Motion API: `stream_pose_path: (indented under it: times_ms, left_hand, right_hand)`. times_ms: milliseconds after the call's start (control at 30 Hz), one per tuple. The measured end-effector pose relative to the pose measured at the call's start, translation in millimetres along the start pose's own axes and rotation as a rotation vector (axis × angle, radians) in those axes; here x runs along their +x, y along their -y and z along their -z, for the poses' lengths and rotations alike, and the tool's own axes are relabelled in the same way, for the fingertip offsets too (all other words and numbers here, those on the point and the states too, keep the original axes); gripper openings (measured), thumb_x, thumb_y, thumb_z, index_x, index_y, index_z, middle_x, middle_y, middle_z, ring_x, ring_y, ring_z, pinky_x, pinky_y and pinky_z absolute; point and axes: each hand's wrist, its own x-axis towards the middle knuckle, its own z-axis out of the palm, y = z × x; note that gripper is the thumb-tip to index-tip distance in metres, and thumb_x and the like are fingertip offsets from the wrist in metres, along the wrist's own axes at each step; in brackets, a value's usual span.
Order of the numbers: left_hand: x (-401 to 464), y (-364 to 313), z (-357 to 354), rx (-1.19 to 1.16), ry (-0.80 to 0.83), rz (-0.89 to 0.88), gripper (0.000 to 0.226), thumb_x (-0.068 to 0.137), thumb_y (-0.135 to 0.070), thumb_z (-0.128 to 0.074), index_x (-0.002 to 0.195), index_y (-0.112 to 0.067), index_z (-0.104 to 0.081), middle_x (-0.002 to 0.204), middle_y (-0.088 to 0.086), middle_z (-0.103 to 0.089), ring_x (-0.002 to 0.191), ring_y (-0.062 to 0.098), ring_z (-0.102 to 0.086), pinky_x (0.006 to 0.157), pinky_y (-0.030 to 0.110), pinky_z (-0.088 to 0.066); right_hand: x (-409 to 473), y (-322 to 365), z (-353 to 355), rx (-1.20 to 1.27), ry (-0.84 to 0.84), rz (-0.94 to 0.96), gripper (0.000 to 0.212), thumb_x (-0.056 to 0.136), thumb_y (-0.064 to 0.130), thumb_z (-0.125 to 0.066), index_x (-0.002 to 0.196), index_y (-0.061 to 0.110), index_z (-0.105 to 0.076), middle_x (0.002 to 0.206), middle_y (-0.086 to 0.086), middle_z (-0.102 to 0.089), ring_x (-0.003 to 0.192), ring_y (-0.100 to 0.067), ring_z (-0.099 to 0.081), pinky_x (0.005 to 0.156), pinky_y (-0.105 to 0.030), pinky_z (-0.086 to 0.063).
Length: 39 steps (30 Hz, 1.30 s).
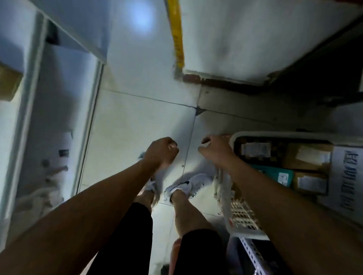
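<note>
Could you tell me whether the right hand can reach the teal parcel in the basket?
Probably yes: the right hand is beside the basket rim, and the teal parcel lies uncovered on top, nothing above it.

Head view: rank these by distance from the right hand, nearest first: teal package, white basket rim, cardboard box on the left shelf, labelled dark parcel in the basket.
1. white basket rim: right at the right hand; contact unclear.
2. labelled dark parcel: basket corner beside the hand.
3. teal package: mid-basket, further right.
4. cardboard box: left shelf, across the aisle.
</note>
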Motion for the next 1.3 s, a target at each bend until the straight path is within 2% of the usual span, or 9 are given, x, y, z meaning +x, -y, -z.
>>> stream_pose_path:
  times_ms: [167, 300, 433, 533, 733, 900, 1067, 1200, 1300]
  left_hand:
    - [-30.8, 89.3, 30.8, -0.252, -0.114, 0.203, 0.027, 0.094, -0.025, -0.060, 0.118, -0.017, -0.070, 0.122, 0.003, -0.070, 0.116, 0.021, -0.062, 0.089, 0.022, -0.041]
    - [-56.7, 152.3, 61.9, -0.473, -0.252, 0.352, 0.024, 0.091, -0.028, -0.060, 0.112, -0.024, -0.071, 0.113, -0.002, -0.071, 0.097, 0.019, -0.065, 0.084, 0.027, -0.053]
    - [-84.6, 214.3, 89.4, -0.613, -0.426, 0.445, 0.024, 0.093, -0.024, -0.059, 0.114, -0.023, -0.070, 0.108, -0.005, -0.067, 0.094, 0.015, -0.060, 0.077, 0.021, -0.044]
    - [-106.9, 260.1, 103.3, -0.747, -0.600, 0.508, 0.024, 0.094, -0.020, -0.061, 0.116, -0.018, -0.070, 0.103, -0.006, -0.064, 0.092, 0.016, -0.062, 0.078, 0.025, -0.049]
    - [-146.1, 347.8, 98.3, -1.167, -0.906, 0.706, 0.026, 0.095, -0.019, -0.059, 0.120, -0.018, -0.062, 0.110, 0.006, -0.069, 0.099, 0.026, -0.069, 0.071, 0.027, -0.052]
    - [-185.3, 403.1, 71.9, -1.473, -1.073, 0.853, 0.034, 0.098, -0.018, -0.059, 0.131, -0.015, -0.054, 0.121, 0.011, -0.065, 0.107, 0.029, -0.066, 0.097, 0.043, -0.056]
    - [-224.5, 453.6, 51.9, -1.590, -1.346, 0.926, 0.047, 0.094, -0.027, -0.064, 0.137, -0.022, -0.046, 0.132, 0.005, -0.058, 0.114, 0.024, -0.062, 0.105, 0.044, -0.051]
    - [-250.5, 491.2, 47.4, -1.590, -1.445, 0.934, 0.063, 0.074, -0.047, -0.064, 0.132, -0.030, -0.050, 0.130, -0.005, -0.060, 0.119, 0.024, -0.063, 0.108, 0.050, -0.049]
    - [-265.8, 505.6, 43.2, -1.654, -1.428, 0.913, 0.057, 0.085, -0.034, -0.064, 0.138, -0.022, -0.048, 0.135, 0.005, -0.060, 0.118, 0.027, -0.063, 0.105, 0.045, -0.052]
  right_hand:
    - [7.6, 78.9, -69.1, -0.202, 0.141, 0.135, 0.042, 0.092, 0.035, -0.063, 0.130, 0.017, -0.056, 0.124, -0.007, -0.061, 0.109, -0.026, -0.061, 0.091, -0.035, -0.051]
    - [4.3, 145.2, -143.7, -0.272, 0.203, 0.210, 0.036, 0.091, 0.030, -0.063, 0.125, 0.020, -0.061, 0.105, 0.000, -0.065, 0.098, -0.021, -0.063, 0.090, -0.033, -0.053]
    - [-4.2, 205.1, -217.5, -0.347, 0.252, 0.325, 0.030, 0.090, 0.028, -0.064, 0.118, 0.020, -0.064, 0.085, 0.010, -0.061, 0.093, -0.021, -0.066, 0.088, -0.035, -0.054]
    - [-9.8, 241.7, -269.8, -0.410, 0.296, 0.447, 0.031, 0.091, 0.027, -0.065, 0.120, 0.017, -0.066, 0.090, 0.004, -0.064, 0.098, -0.022, -0.064, 0.088, -0.029, -0.047]
    - [-42.3, 287.3, -369.0, -0.398, 0.428, 0.540, 0.028, 0.093, 0.027, -0.063, 0.121, 0.021, -0.065, 0.097, 0.000, -0.068, 0.090, -0.020, -0.068, 0.080, -0.029, -0.053]
    - [-82.4, 293.3, -440.1, -0.429, 0.561, 0.605, 0.025, 0.094, 0.029, -0.063, 0.118, 0.024, -0.066, 0.102, 0.004, -0.067, 0.092, -0.016, -0.067, 0.079, -0.025, -0.049]
    - [-119.1, 293.4, -501.3, -0.401, 0.629, 0.636, 0.023, 0.095, 0.032, -0.064, 0.116, 0.023, -0.067, 0.107, 0.004, -0.070, 0.097, -0.014, -0.068, 0.075, -0.020, -0.052]
    - [-156.5, 316.7, -554.6, -0.231, 0.717, 0.589, 0.064, 0.087, 0.058, -0.068, 0.138, 0.023, -0.053, 0.122, 0.004, -0.064, 0.107, -0.011, -0.062, 0.081, -0.019, -0.048]
    - [-181.1, 357.0, -599.4, -0.006, 0.830, 0.460, 0.100, 0.079, 0.066, -0.071, 0.155, 0.018, -0.029, 0.139, 0.004, -0.055, 0.124, -0.013, -0.054, 0.099, -0.018, -0.037]
